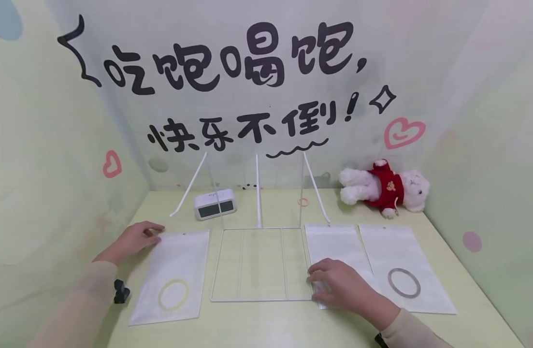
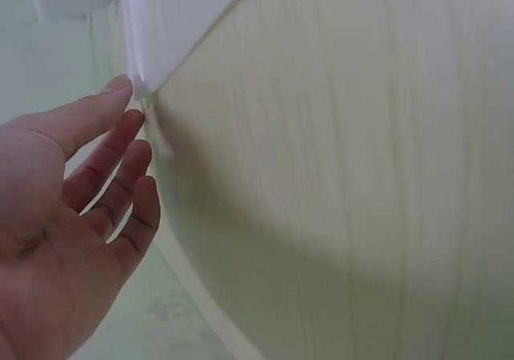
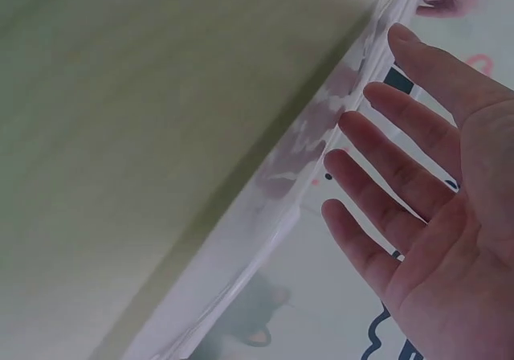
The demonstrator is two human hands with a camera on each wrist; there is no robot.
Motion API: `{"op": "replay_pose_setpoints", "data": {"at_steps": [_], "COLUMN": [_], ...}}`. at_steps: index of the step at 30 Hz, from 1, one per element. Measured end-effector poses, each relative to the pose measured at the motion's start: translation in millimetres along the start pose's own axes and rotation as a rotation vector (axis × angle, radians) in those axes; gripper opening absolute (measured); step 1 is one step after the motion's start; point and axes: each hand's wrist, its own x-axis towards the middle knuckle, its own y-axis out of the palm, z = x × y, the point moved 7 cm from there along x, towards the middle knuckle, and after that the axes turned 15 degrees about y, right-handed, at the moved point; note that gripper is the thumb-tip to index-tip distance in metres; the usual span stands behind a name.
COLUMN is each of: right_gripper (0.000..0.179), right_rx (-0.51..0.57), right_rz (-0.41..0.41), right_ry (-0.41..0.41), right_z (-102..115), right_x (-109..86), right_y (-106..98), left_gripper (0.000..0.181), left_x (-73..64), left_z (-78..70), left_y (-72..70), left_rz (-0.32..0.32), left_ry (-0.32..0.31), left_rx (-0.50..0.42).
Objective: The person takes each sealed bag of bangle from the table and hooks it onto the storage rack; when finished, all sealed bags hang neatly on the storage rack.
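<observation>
1. Head view: the landmark is the white wire rack, its flat base on the table and its prongs rising behind. The left pouch lies flat to its left with a yellow ring; whether on or inside, I cannot tell. The middle pouch lies just right of the rack's base, and the right pouch, with a grey-brown ring, farther right.
2. The left hand is at the left pouch's far outer corner, fingers loose. The right hand is over the middle pouch, fingertips by the rack's right edge.
3. Behind the rack: a digital clock, left, and a plush bear, right.
4. Left wrist view: thumb and fingers stand apart beside the left pouch's corner, without a pinch; contact is unclear.
5. Right wrist view: fingers spread, palm facing a pouch edge, gripping nothing.
6. Handling, as a judgement: the pouches look light, limp, thin and rather slippery, easily creased; best pinched at a corner or top edge. The rack seems light but stiff; its base wire would suit a hold.
</observation>
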Motion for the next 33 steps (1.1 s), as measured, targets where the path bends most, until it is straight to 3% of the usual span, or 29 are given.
{"op": "replay_pose_setpoints", "data": {"at_steps": [9, 21, 27, 33], "right_gripper": [0.029, 0.029, 0.029, 0.029], "right_rx": [-0.02, -0.038, -0.034, -0.039], "right_rz": [-0.058, -0.042, -0.036, -0.041], "right_ry": [-0.016, -0.006, 0.001, -0.009], "right_z": [2, 1, 0, 0], "right_x": [-0.7, -0.3, -1.3, -1.1], "right_y": [-1, 1, 1, 1], "left_gripper": [0.032, 0.02, 0.021, 0.024], "left_x": [0.1, 5.2, 5.7, -5.6], "left_z": [5.5, 9.2, 4.6, -8.7], "left_y": [-0.5, -0.2, -3.1, -14.1], "left_rz": [0.003, -0.026, -0.031, -0.059], "left_ry": [0.005, -0.018, 0.019, 0.032], "left_rx": [-0.047, -0.071, -0.088, -0.071]}}
